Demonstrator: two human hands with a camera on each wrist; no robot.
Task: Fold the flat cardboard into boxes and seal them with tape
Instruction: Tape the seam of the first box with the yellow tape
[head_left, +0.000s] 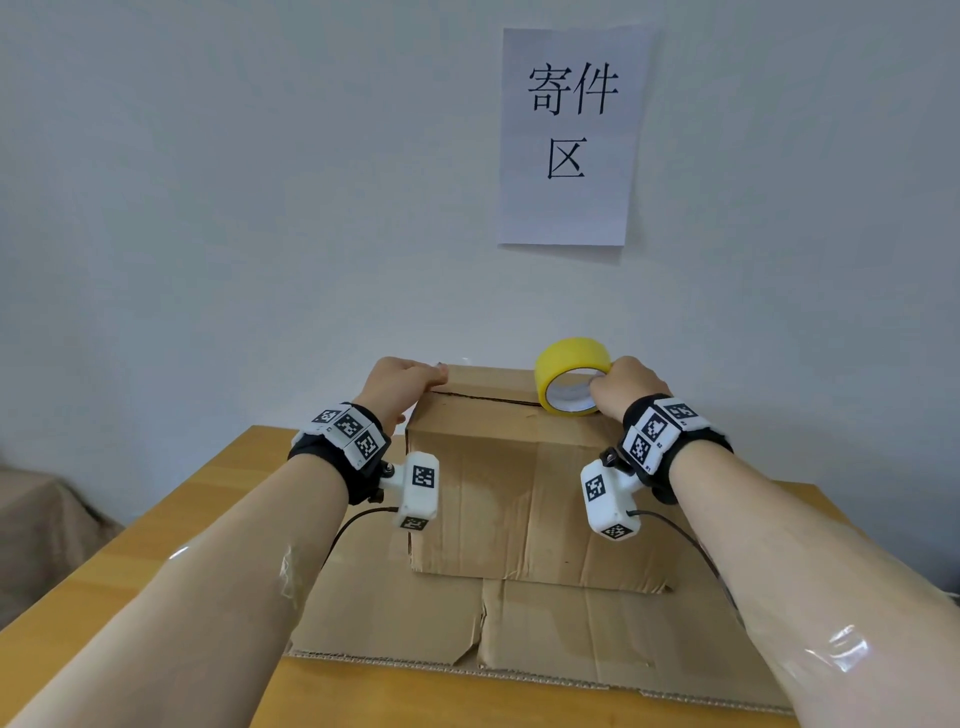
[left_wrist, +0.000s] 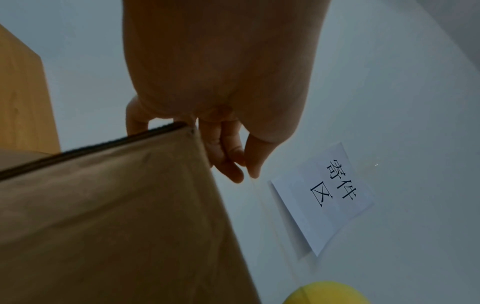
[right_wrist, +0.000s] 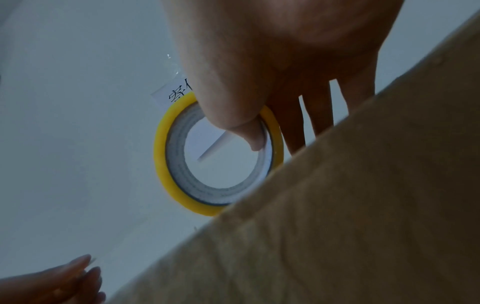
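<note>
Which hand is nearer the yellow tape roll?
Right. The right hand grips the tape roll on the box's top right, thumb through its core. The left hand rests on the box's far left corner, apart from the roll.

- The folded box (head_left: 519, 488) is set on a flat cardboard sheet (head_left: 519, 629), which is laid on the table (head_left: 171, 561).
- The table is placed against the wall (head_left: 208, 182); the box stands toward its far edge.
- A paper sign (head_left: 569, 135) is fixed on the wall, above and behind the box, to the right.
- The tape roll (head_left: 570, 375) is stood on edge on the box top, at the right end.
- The left hand (head_left: 402, 382) is placed at the box's top left corner; the right hand (head_left: 626, 387) is set just right of the roll, touching it.
</note>
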